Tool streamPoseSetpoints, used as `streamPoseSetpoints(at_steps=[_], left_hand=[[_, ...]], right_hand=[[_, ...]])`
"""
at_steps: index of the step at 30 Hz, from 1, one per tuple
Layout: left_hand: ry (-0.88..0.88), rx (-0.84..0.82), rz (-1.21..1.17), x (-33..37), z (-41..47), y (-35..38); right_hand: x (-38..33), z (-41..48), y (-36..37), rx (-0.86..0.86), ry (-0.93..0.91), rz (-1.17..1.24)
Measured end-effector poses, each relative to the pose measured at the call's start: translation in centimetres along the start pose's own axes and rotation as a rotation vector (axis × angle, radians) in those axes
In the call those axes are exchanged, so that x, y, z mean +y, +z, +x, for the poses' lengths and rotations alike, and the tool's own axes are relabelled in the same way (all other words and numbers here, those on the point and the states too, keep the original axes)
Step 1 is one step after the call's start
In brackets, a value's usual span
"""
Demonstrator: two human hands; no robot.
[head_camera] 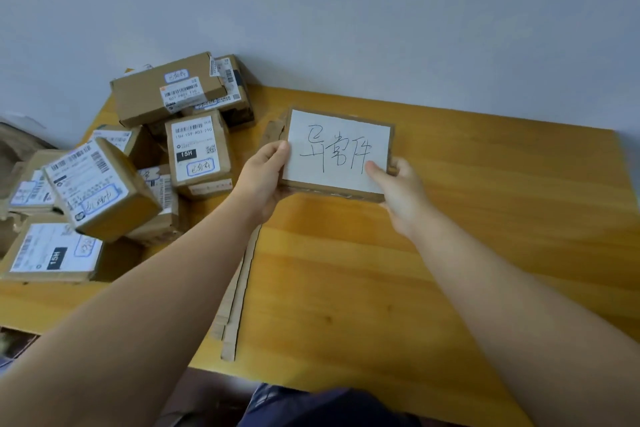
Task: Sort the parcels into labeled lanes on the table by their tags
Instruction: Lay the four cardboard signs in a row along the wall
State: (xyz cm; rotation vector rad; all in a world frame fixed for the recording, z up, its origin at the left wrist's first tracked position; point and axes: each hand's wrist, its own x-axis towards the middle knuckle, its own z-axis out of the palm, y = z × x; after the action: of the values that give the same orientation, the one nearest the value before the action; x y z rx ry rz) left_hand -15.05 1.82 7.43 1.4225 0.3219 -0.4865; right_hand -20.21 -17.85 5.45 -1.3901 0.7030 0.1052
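A flat cardboard sign [337, 152] with a white sheet of handwritten characters is held over the far middle of the wooden table [450, 236]. My left hand [263, 180] grips its left edge and my right hand [401, 194] grips its lower right corner. Several brown parcels with printed shipping labels lie heaped at the left, among them a long box [166, 90] on top, an upright box marked 15H [197, 149], a tilted box [100, 187] and a flat box [55, 253] at the near left.
A strip of cardboard [239, 291] runs from the sign down towards the near table edge, dividing the parcel pile from the bare right part. A grey wall [346, 10] stands right behind the table. A dark trouser leg [311, 406] shows below the near edge.
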Motion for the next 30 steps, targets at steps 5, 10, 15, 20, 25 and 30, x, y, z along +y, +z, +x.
streamPoseSetpoints(at_steps=[5,10,15,20,25,30], left_hand=[[0.010,0.142,-0.127,-1.5,-0.7,-0.2],[0.019,0.164,-0.144,-1.8,-1.0,-0.5],[0.038,0.197,-0.061,-1.5,-1.1,-0.8],[0.016,0.194,-0.028,-1.2,-1.0,-1.1],[0.009,0.173,0.013,-0.4,-0.4,-1.9],[0.109,0.188,0.305,0.4,0.8,-3.8]], right_hand=[[-0.2,-0.5,-0.2,0.102,0.017,0.053],[-0.5,-0.8,0.3,0.115,-0.030,-0.012],[-0.7,-0.7,1.1,0.101,-0.098,-0.107],[-0.6,-0.4,1.5,0.082,-0.103,-0.172],[-0.6,0.3,1.5,0.112,-0.100,-0.216],[-0.6,2.0,1.4,0.164,-0.095,-0.283]])
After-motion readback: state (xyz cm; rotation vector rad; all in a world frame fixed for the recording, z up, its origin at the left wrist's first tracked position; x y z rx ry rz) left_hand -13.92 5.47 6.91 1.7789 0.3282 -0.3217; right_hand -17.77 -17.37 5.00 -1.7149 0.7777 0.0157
